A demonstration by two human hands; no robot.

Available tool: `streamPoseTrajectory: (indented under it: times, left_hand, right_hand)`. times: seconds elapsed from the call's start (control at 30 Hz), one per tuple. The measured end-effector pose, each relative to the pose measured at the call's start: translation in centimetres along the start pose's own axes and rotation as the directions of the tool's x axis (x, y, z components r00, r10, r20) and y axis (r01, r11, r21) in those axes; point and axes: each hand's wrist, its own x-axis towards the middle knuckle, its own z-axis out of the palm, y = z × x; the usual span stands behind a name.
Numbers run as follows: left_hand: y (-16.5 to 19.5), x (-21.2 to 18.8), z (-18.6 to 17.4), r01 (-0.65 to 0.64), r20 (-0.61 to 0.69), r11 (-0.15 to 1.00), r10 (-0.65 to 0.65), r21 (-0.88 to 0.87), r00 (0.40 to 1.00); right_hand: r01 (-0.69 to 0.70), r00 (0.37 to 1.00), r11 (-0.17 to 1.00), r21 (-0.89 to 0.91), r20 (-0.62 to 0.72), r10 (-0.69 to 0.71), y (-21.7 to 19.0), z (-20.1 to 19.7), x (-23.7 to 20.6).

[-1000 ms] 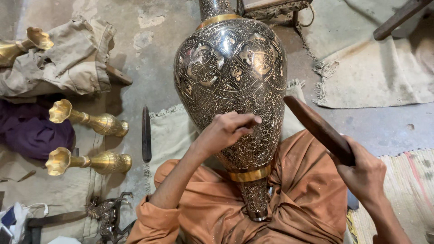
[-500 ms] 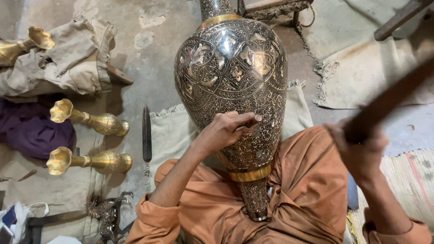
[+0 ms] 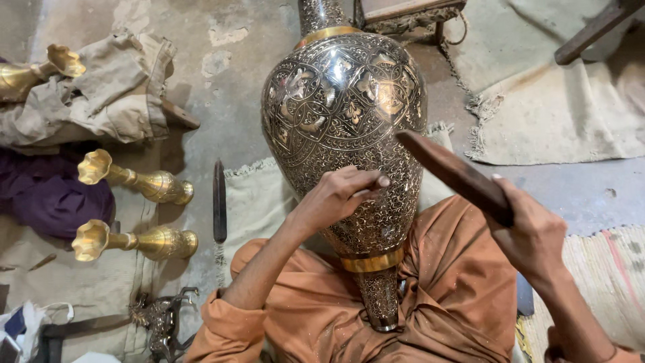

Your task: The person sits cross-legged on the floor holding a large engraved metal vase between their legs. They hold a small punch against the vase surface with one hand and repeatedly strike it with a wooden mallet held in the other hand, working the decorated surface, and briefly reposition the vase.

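Note:
A large engraved metal vase [image 3: 342, 114], dark with silver and gold patterns, lies across my lap with its narrow foot toward me. My left hand [image 3: 336, 196] rests on its lower body, fingers pinched around a small thin tool that is mostly hidden. My right hand [image 3: 531, 232] grips a dark wooden stick [image 3: 451, 171] whose far end hovers just right of the vase, close to my left fingers. My orange clothing [image 3: 443, 296] lies under the vase.
Two brass vases [image 3: 134, 178] [image 3: 131, 240] lie on the floor at left, a third [image 3: 37, 70] on a beige bundle of cloth. A dark blade-like tool [image 3: 220, 200] lies by a mat. A frayed cloth [image 3: 557, 114] is at right, a wooden stand [image 3: 403, 13] behind.
My right hand swung the wooden stick up and away to the right, then brought it back down beside the vase. My left hand stayed on the vase.

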Motion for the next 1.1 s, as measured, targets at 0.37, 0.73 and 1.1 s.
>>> streamPoseTrajectory:
  times: [0.37, 0.73, 1.1]
  left_hand:
    - [0.0, 1.0, -0.4, 0.143, 0.189, 0.985, -0.16, 0.099, 0.969]
    - [0.0, 0.8, -0.6, 0.126, 0.135, 0.992, -0.127, 0.014, 0.983]
    - [0.1, 1.3, -1.0, 0.115, 0.162, 0.993, -0.113, -0.008, 0.98]
  right_hand:
    - [0.062, 0.995, 0.92, -0.387, 0.101, -0.024, 1.8, 1.2, -0.3]
    - [0.005, 1.0, 0.999, -0.036, -0.027, -0.006, -1.3, 0.0, 2.9]
    - [0.071, 0.989, 0.997, -0.003, -0.131, -0.071, -1.8, -0.3, 3.4]
